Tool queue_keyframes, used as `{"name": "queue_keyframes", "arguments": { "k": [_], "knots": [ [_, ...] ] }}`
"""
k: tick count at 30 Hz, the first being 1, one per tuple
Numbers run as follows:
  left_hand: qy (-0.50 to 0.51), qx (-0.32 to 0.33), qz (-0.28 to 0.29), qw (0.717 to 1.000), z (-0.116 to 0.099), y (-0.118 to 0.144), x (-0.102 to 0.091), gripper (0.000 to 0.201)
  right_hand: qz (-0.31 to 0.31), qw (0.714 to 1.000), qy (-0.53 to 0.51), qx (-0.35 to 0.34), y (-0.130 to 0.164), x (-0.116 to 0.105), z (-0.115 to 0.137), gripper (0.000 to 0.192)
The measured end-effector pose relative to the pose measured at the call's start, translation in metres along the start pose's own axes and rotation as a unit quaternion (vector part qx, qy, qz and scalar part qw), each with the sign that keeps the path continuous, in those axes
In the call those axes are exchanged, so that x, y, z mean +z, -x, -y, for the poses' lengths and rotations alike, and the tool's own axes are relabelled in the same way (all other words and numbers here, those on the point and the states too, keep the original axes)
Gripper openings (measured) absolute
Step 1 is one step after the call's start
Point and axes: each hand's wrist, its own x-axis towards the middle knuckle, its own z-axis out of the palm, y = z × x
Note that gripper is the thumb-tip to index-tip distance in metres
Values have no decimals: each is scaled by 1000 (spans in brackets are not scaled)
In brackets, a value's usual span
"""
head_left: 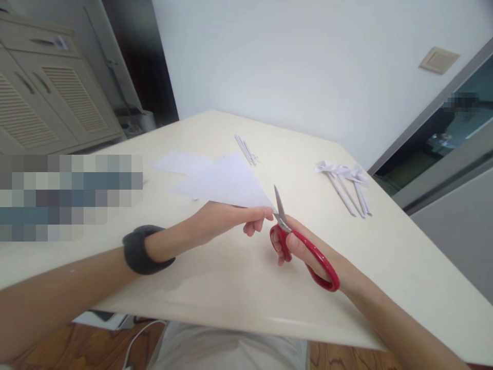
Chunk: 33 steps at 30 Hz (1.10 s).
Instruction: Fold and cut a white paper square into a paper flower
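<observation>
My left hand (227,218) pinches a white sheet of paper (231,180) near its pointed right corner, thumb on top. The paper is folded or cut to a triangle-like shape and held above the table. In my right hand (308,246) is a pair of scissors (319,262) with red handles, my fingers through the loops. Its blades are parted, pointing away from me, and they meet the paper's corner just beside my left thumb. A dark band sits on my left wrist.
On the white table (231,288) more white paper (181,163) lies at left. Thin rolled paper sticks (244,149) rest farther back. Several paper pinwheels (342,182) on paper sticks lie at right. A wall (262,61) borders the table's far side. A blurred-out patch covers the left.
</observation>
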Motion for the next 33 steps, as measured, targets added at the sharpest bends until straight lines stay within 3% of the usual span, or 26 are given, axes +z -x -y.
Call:
{"name": "queue_keyframes", "arguments": {
  "k": [11,33],
  "knots": [
    [33,-18,2,999,6,-1,5,37,-16,1000,8,-10,-4,4,-5,41],
    [5,-38,-2,999,7,-2,5,40,-38,999,-6,8,-2,8,2,34]
  ]
}}
